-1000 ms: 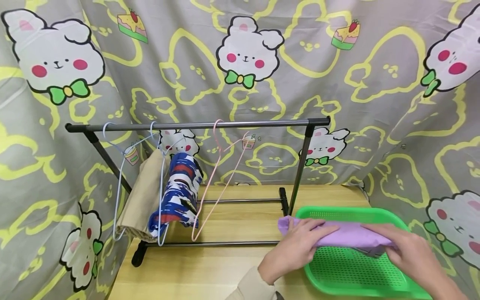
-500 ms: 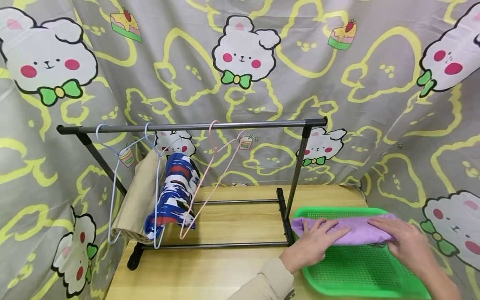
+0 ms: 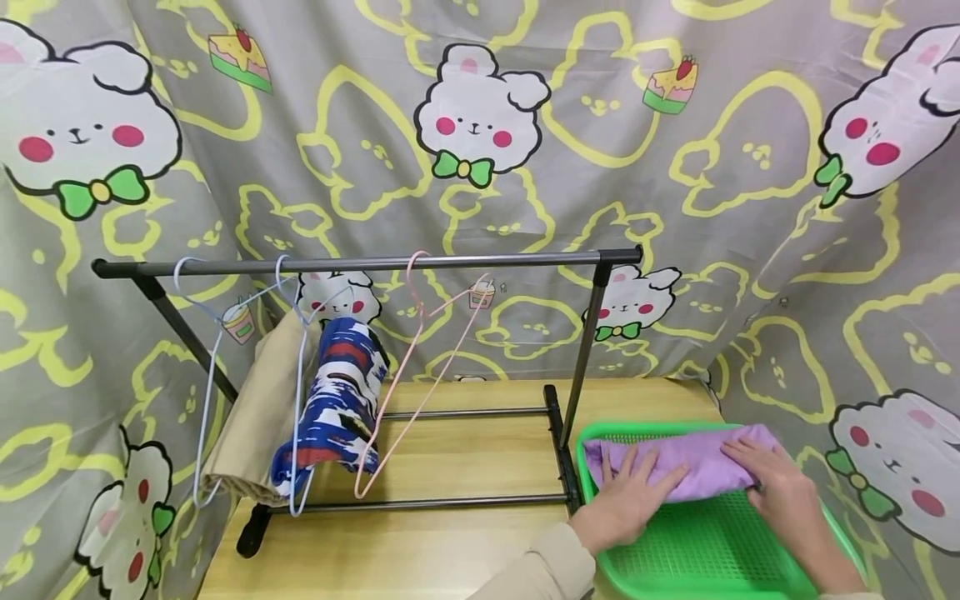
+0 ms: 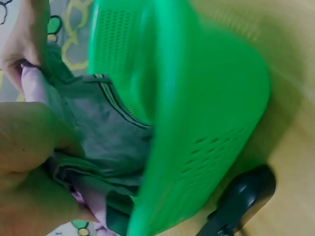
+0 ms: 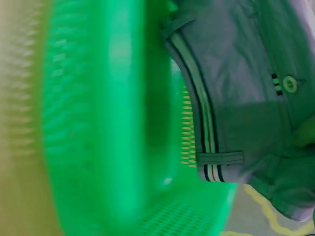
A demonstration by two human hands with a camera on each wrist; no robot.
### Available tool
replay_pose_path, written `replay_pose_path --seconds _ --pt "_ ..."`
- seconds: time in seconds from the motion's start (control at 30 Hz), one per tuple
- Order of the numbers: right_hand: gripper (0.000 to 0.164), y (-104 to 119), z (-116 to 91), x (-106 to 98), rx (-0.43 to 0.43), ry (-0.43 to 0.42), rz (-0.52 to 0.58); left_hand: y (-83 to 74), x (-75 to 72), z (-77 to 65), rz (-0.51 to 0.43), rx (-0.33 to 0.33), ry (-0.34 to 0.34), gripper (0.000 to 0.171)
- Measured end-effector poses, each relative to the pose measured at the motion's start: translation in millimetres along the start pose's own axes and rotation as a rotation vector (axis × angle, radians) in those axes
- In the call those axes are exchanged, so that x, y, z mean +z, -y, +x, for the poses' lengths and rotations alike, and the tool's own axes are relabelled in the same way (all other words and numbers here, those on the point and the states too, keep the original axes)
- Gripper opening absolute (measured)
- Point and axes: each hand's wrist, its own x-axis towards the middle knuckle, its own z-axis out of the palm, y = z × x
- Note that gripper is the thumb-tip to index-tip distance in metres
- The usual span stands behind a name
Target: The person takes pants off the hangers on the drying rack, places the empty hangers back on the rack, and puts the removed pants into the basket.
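Folded purple pants lie between my hands over the green basket. My left hand grips their left end, fingers spread on top and the thumb below. My right hand holds the right end. In the right wrist view the underside of the pants shows a striped trim, loops and a button. The left wrist view has the pants hanging at the basket's edge, apparently partly inside it.
A dark metal rack stands to the left. Tan folded cloth, a blue patterned garment and a bare pink hanger hang on it. A patterned curtain surrounds the wooden table.
Both hands have lowered the pants slightly toward the basket, and the left end has shifted over its rim. The head view has turned a little to the right.
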Motion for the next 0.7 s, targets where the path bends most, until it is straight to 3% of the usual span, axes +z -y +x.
replay_pose_path --seconds 0.17,0.33,0.5,0.7 --pt "0.070 -0.4 -19.6 12.7 -0.003 0.084 -0.023 -11.5 15.5 -2.1 0.022 -0.060 0.105 0.115" --pt "0.074 -0.4 -28.0 15.4 0.003 0.268 -0.058 -17.4 22.9 -3.6 -0.012 -0.076 0.211 0.114" --pt "0.065 3.4 -34.7 11.4 0.021 0.488 -0.029 -19.8 23.7 -8.1 -0.068 -0.092 0.287 0.109" --pt "0.065 1.7 -42.6 2.5 0.018 0.645 0.074 -23.0 18.3 -12.7 -0.171 -0.099 0.360 0.090"
